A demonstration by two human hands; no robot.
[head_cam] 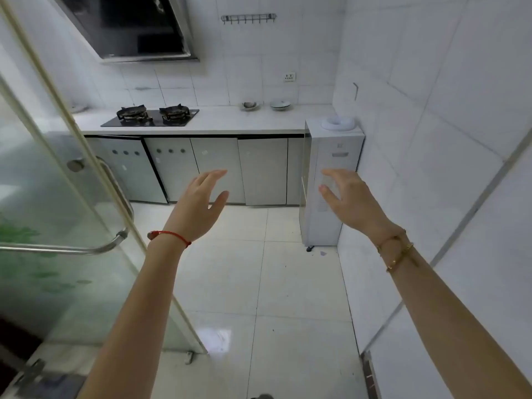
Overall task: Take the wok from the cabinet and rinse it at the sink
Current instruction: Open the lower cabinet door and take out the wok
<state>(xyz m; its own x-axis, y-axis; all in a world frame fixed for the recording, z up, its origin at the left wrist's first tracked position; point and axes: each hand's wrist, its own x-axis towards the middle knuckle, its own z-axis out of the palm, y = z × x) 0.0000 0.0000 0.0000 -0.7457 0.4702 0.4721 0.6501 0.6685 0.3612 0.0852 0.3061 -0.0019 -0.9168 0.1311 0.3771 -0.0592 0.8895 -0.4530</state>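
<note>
I stand at a kitchen doorway facing a row of grey cabinet doors (218,171) under a white counter (230,119). The leftmost door (129,168) looks slightly ajar. No wok and no sink are in view. My left hand (201,200), a red string on its wrist, is stretched forward in the air with relaxed fingers, holding nothing. My right hand (348,197), with gold bracelets on its wrist, is also raised and open, in front of the water dispenser.
A glass door (57,197) with a metal handle (115,226) stands open on the left. A two-burner gas hob (151,116) sits under a range hood (129,27). Two dishes (264,105) rest at the counter's back. A white water dispenser (331,182) stands by the right wall.
</note>
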